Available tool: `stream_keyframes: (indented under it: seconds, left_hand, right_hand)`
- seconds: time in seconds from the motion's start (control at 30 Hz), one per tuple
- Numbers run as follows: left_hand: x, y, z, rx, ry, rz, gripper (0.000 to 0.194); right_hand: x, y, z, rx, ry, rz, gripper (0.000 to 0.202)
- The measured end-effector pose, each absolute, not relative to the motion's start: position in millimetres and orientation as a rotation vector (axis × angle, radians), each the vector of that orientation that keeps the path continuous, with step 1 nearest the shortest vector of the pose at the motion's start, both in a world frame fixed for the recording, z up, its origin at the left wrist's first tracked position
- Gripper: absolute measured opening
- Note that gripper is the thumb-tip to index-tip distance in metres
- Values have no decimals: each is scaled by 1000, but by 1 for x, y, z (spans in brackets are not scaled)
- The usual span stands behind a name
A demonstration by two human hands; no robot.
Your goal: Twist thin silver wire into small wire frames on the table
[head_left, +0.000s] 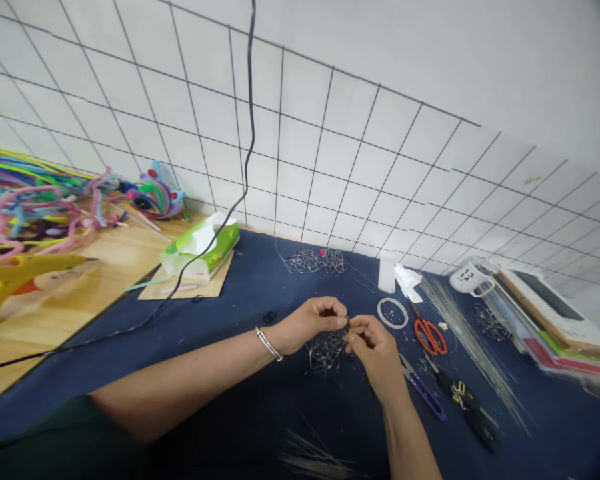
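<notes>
My left hand (316, 325) and my right hand (373, 350) meet over the dark blue cloth, with their fingertips pinched close together. Between them is a tangled bundle of thin silvery wire (326, 352), which hangs below the fingers. Thumb and forefinger of each hand are closed at its upper end, on a small dark part whose details are too fine to make out. Right of my right hand lie purple-handled scissors (427, 395) and black pliers (465, 403). A ring of clear line (393, 313) with small beads inside sits behind it.
Red-handled scissors (430, 335) and long straight wires (473, 350) lie at right, near a mug (473, 279) and stacked books (555, 320). More wire tangles (305, 261) rest by the wall. At left are a tissue pack (203, 248), a yellow glue gun (25, 277) and a hanging black cable (251, 100).
</notes>
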State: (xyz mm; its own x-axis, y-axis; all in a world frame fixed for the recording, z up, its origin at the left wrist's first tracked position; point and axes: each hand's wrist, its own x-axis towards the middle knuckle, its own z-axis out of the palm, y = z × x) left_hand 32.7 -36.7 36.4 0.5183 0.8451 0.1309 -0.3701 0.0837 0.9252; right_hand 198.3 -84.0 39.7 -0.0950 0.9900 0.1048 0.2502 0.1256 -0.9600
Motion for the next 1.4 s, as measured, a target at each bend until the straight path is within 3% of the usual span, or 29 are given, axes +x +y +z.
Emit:
stream_keyframes:
  seconds: [0.37,0.67,0.87,1.07,1.4]
  left_hand:
    - [34,-34,34,1168,467,863,20]
    - [34,-44,42,1421,570,785,15]
    - [32,-47,44,1863,720,840,10]
    - [33,-54,45,2236,800,991,15]
    - [33,-52,45,1987,753,934,11]
  right_hand:
    - [199,-81,31,-1186,-1212,966,19]
    - [192,-97,56,-1284,-1520,880,15]
    - [191,-100,50,-1350,-1706,384,13]
    - [188,-105,49,-1147,-1990,-186,19]
    - [187,-107,58,-1452,-1637,416,13]
